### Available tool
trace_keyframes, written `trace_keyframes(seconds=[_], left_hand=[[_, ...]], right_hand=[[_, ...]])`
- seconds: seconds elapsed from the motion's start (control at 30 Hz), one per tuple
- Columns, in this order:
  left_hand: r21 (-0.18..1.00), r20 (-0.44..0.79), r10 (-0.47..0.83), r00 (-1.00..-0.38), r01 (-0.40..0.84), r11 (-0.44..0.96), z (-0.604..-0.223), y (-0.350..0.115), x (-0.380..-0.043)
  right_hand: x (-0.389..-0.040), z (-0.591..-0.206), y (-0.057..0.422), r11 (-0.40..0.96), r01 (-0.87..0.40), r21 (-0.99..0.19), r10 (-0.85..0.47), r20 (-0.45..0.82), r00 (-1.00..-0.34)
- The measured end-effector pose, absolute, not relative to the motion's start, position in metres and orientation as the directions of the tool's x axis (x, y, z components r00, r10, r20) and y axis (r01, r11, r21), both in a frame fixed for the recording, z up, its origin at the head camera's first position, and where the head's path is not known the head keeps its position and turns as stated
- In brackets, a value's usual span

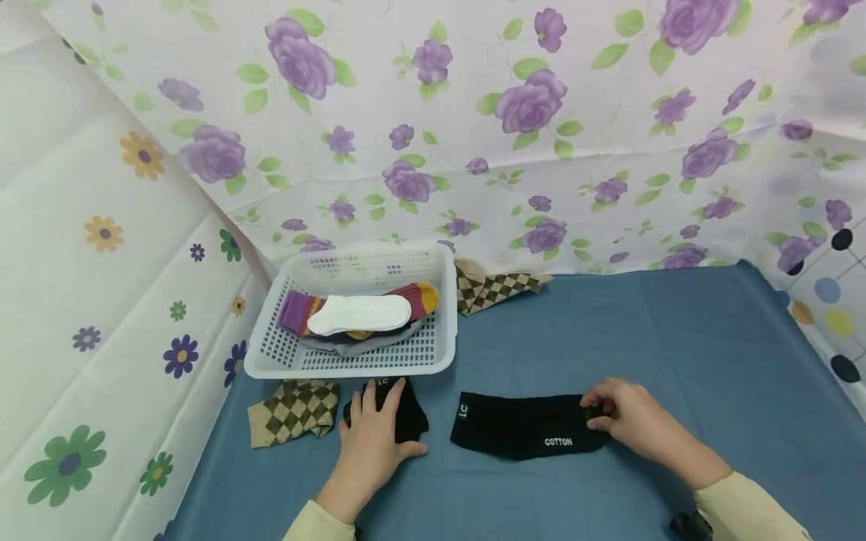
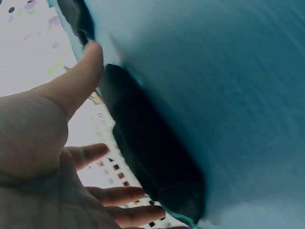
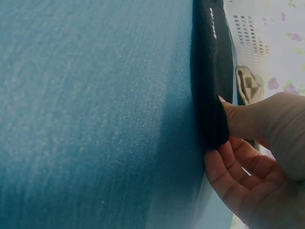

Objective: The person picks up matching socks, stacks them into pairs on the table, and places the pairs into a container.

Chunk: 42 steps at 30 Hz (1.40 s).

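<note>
A black sock (image 1: 521, 424) with white "LC" and "COTTON" lettering lies stretched out flat on the blue cloth. My right hand (image 1: 632, 421) pinches its right end between thumb and fingers; the right wrist view shows the sock's end (image 3: 217, 124) held there. To the left, my left hand (image 1: 370, 443) reaches over a second black sock (image 1: 411, 417), its fingers spread and fairly straight on and around it. That sock lies bunched just in front of the basket, partly covered by the hand. In the left wrist view the left hand's fingers (image 2: 126, 195) extend beside the dark sock (image 2: 147, 138).
A white plastic basket (image 1: 352, 372) stands behind the left hand, holding a white sock (image 1: 361, 313), a purple, red and yellow sock (image 1: 298, 312) and a grey one. One checkered sock (image 1: 294, 413) lies in front of the basket, another checkered sock (image 1: 504, 289) at its right.
</note>
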<state>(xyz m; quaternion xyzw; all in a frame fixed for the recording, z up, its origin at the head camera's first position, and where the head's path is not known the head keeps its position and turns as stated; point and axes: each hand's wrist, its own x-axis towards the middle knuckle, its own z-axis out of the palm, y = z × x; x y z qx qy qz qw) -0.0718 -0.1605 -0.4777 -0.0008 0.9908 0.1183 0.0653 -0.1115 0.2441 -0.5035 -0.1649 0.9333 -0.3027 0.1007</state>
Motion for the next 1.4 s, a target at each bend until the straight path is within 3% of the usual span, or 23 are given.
trace_keyframes(seconds=[0.17, 0.37, 0.7, 0.87, 1.13, 1.3, 1.4], left_hand=[[0.240, -0.200, 0.028, -0.979, -0.022, 0.970, -0.481, -0.164, -0.073], [0.107, -0.218, 0.062, -0.974, 0.039, 0.993, -0.483, -0.163, -0.072], [0.079, 0.004, 0.239, -0.971, 0.239, 0.968, -0.476, -0.161, -0.073], [0.324, 0.030, 0.213, -0.977, 0.211, 0.922, -0.463, -0.157, -0.079], [0.691, 0.066, 0.246, -0.967, 0.222, 0.688, -0.435, -0.136, -0.087], [0.824, 0.141, 0.276, -0.951, 0.267, 0.500, -0.419, -0.115, -0.093], [0.867, 0.182, 0.267, -0.946, 0.282, 0.410, -0.412, -0.102, -0.097]], right_hand=[[-0.111, -0.503, 0.244, 0.758, -0.245, -0.604, -0.374, -0.095, -0.923], [-0.110, -0.502, 0.244, 0.764, -0.235, -0.601, -0.371, -0.111, -0.922], [-0.109, -0.496, 0.247, 0.770, -0.255, -0.585, -0.408, -0.143, -0.902], [-0.112, -0.483, 0.245, 0.779, -0.266, -0.568, -0.397, -0.117, -0.911], [-0.109, -0.448, 0.220, 0.738, -0.428, -0.522, -0.415, 0.149, -0.898], [-0.107, -0.432, 0.199, 0.660, -0.496, -0.564, -0.423, 0.266, -0.866], [-0.106, -0.426, 0.185, 0.610, -0.466, -0.641, -0.421, 0.236, -0.876]])
